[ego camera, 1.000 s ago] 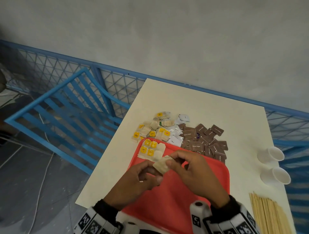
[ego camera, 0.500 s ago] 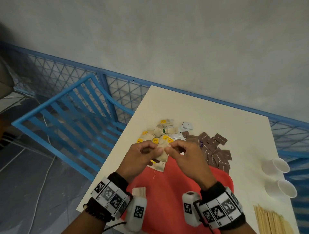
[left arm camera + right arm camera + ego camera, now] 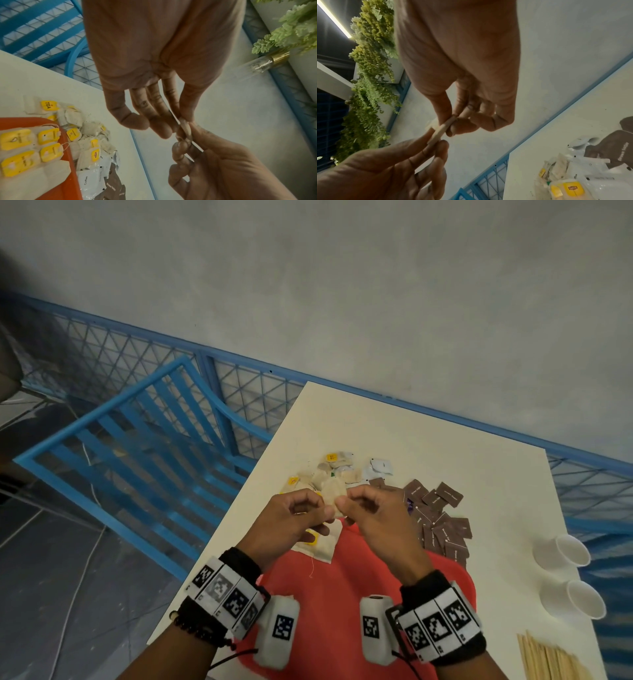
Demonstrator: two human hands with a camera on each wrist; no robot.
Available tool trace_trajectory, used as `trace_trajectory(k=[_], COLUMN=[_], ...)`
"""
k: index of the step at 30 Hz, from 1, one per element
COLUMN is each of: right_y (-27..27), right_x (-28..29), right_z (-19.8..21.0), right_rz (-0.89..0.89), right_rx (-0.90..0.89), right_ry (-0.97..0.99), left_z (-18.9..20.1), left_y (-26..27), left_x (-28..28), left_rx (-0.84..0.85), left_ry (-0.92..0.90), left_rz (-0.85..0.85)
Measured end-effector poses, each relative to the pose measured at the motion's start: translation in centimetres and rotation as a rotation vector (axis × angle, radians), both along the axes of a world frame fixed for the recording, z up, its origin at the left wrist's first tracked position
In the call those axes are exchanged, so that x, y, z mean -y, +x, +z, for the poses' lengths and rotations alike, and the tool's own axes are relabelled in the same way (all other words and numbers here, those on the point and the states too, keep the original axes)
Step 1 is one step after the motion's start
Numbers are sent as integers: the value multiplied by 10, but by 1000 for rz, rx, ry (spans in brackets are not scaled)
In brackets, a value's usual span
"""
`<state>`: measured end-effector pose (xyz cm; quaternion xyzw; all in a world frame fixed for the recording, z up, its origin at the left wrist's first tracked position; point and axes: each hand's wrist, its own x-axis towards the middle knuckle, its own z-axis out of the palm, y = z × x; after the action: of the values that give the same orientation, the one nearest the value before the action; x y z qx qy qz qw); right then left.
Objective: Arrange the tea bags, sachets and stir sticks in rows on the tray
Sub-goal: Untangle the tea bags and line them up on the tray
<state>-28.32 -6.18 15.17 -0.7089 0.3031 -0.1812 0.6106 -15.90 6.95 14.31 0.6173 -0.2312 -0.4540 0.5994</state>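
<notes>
One tea bag (image 3: 334, 495) is held above the red tray (image 3: 346, 604). On the tray, four tea bags with yellow tags (image 3: 25, 146) are visible. Right of the tray stand two white cups (image 3: 568, 578). One bundle of stir sticks (image 3: 555, 662) lies right of the tray. The loose tea bags (image 3: 329, 474), white sachets (image 3: 380, 469) and brown sachets (image 3: 442, 522) beyond the tray overlap; exact counts cannot be determined.

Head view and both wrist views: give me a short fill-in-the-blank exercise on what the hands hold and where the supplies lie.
1. The left hand and right hand pinch one beige paper tea bag ____ them.
2. The flat red plastic tray already holds tea bags with ____ tags.
3. The dark brown sachets lie on the ____, beyond the tray.
4. Two white paper cups lie on their ____.

Missing words: between; yellow; table; sides
</notes>
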Motion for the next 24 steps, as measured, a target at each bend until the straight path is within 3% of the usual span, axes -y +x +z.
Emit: trace_trajectory(k=[7, 12, 16, 20, 24], right_y=[-2, -2, -1, -2, 4], right_x=[-5, -13, -17, -26, -49], right_z=[-8, -10, -47, -117, -167], right_rz=[19, -31, -85, -178, -229], right_rx=[68, 153, 28, -255, -416], right_ry=[58, 110, 100, 103, 246], left_z=[2, -2, -15, -34, -54], left_y=[3, 8, 10, 20, 29], left_x=[2, 0, -12, -44, -78], left_rx=[0, 92, 188, 201, 188], left_ry=[-67, -18, 89, 209, 321], left_rz=[89, 49, 104, 157, 121])
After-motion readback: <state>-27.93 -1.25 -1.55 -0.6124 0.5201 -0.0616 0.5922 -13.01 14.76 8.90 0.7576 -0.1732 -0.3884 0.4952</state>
